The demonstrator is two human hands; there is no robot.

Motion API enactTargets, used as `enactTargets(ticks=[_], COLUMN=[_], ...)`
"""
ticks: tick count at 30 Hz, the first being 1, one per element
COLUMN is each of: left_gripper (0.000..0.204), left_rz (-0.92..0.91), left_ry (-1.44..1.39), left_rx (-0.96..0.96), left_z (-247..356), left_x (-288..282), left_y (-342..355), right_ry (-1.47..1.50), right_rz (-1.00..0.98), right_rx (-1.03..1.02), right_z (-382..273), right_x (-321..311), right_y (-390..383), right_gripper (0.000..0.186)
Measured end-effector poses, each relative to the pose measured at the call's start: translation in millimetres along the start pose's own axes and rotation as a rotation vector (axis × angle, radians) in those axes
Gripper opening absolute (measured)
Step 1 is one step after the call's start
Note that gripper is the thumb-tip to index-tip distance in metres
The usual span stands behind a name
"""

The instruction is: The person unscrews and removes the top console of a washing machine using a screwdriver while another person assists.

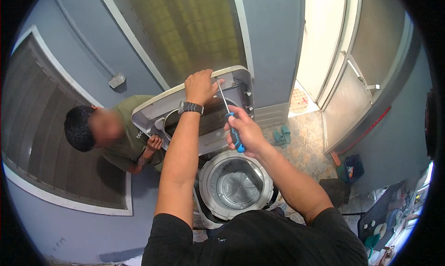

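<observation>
A washing machine's light grey top cover (238, 74) is tipped up with its underside facing me, a large round opening in its middle. My left hand (199, 86), a watch on its wrist, grips the cover's upper rim. In my right hand (245, 130) is a screwdriver (236, 138) with a blue and black handle. The screwdriver's shaft points up to the cover near my left fingers; whether its tip sits in a screw is too small to tell. Below stands the washing machine's open body with a metal drum (238, 187).
A person (127, 127) in a green shirt stands at the left, one hand on the cover's lower left corner. Behind are a louvred window (185, 29) and a grey wall. To the right are an open doorway, green slippers (282, 135) and a dark bin (351, 168).
</observation>
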State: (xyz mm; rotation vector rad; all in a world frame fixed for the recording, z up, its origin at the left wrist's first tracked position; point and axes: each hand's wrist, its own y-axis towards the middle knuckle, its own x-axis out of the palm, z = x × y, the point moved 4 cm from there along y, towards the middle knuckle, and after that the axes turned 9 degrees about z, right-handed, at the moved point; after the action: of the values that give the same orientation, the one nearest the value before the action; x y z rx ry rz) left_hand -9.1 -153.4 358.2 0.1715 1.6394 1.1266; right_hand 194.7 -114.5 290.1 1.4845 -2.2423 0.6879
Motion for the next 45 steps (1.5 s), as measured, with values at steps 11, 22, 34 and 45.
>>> enactTargets(ticks=[11, 22, 34, 45], left_gripper=[0.058, 0.047, 0.038, 0.028], left_rz=[-0.096, -0.071, 0.189, 0.260], left_ry=[0.043, 0.032, -0.058, -0.020], left_rx=[-0.025, 0.013, 0.580, 0.540], left_z=[5.2, 5.0, -3.1, -1.8], left_x=[1.5, -5.7, -14.8, -10.0], left_y=[1.3, -7.5, -30.1, -27.0], right_ry=[0.537, -1.126, -1.351, -1.531], right_rz=[-0.184, 0.154, 0.106, 0.227], right_rx=[0.133, -0.609, -0.523, -0.943], right_z=[7.6, -23.9, -42.7, -39.1], right_x=[-9.0, -11.6, 21.6, 22.8], right_y=[7.3, 0.7, -35.7, -83.6], right_gripper=[0.039, 0.042, 0.073, 0.052])
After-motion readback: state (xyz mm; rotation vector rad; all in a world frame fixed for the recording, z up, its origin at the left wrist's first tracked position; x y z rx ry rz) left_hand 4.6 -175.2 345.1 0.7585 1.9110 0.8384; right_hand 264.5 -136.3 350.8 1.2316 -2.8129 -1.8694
